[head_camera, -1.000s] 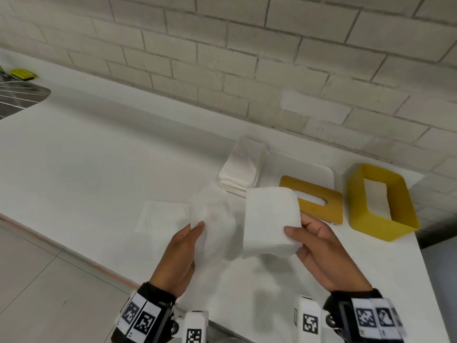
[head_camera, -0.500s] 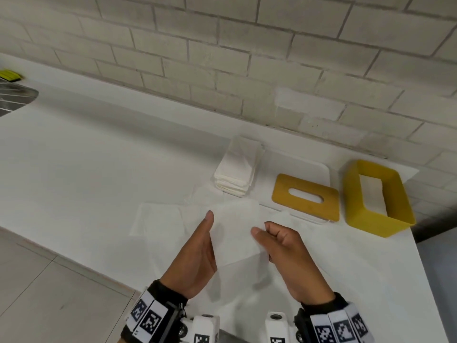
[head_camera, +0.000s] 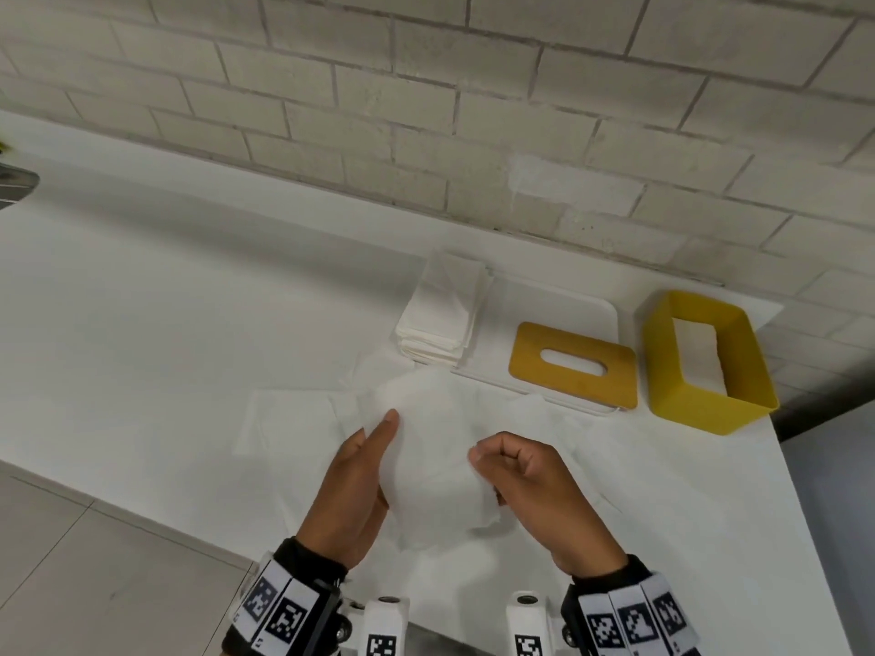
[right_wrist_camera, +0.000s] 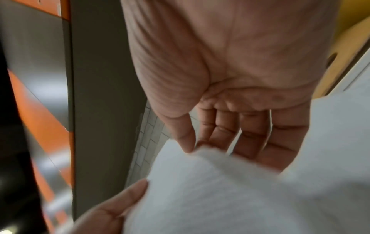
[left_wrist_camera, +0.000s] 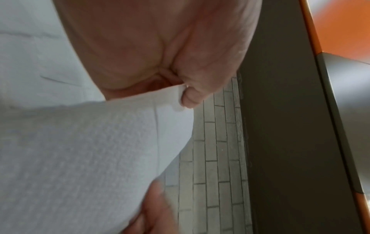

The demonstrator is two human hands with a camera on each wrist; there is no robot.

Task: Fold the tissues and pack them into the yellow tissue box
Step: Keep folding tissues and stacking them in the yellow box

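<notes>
I hold one white tissue (head_camera: 426,447) between both hands above the counter's front edge. My left hand (head_camera: 374,447) grips its left side; in the left wrist view the thumb (left_wrist_camera: 190,98) pinches the tissue (left_wrist_camera: 90,150). My right hand (head_camera: 487,454) is curled, and its thumb and forefinger (right_wrist_camera: 188,142) pinch the tissue's (right_wrist_camera: 220,190) right edge. The yellow tissue box (head_camera: 663,371) stands open at the far right with a white tissue (head_camera: 700,352) inside. Its yellow slotted lid (head_camera: 573,364) lies to the box's left.
A stack of folded tissues (head_camera: 440,319) sits behind my hands, beside a white tray (head_camera: 558,300) that bears the lid. Flat tissues (head_camera: 284,419) lie spread on the white counter (head_camera: 142,324). A brick wall runs behind. The counter ends just right of the box.
My right hand has carried the tissue leftward and nearer to me. My left hand has left the flat tissue and taken hold of the carried tissue's left side.
</notes>
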